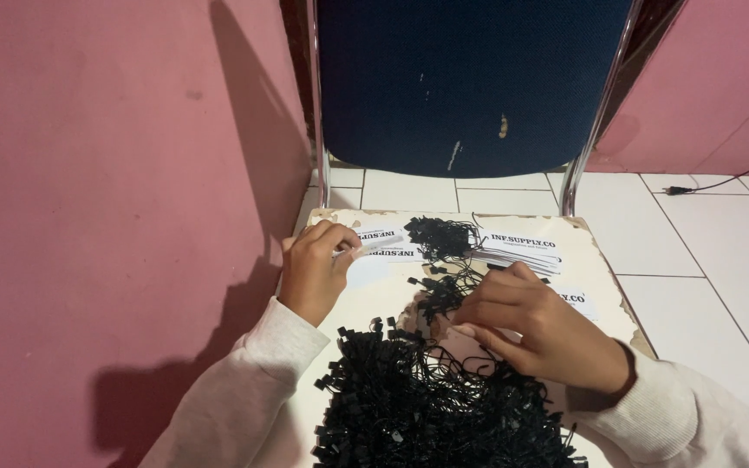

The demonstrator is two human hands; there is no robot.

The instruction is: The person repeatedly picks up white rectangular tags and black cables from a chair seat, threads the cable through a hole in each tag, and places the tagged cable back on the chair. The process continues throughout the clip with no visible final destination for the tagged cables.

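Note:
My left hand (pixel 315 269) pinches a white paper tag (pixel 383 245) at the left of a worn white board (pixel 604 277). My right hand (pixel 535 325) has its fingers curled into a heap of black string fasteners (pixel 418 407), pinching strands of it. A smaller clump of black fasteners (pixel 439 236) lies at the back of the board. White printed tags (pixel 522 247) are fanned out beside that clump. Both arms wear cream knit sleeves.
A dark blue chair back (pixel 470 82) with chrome legs stands just behind the board. A pink wall (pixel 106 199) runs close along the left. White floor tiles (pixel 704 251) lie to the right, with a black cable (pixel 713 184) on them.

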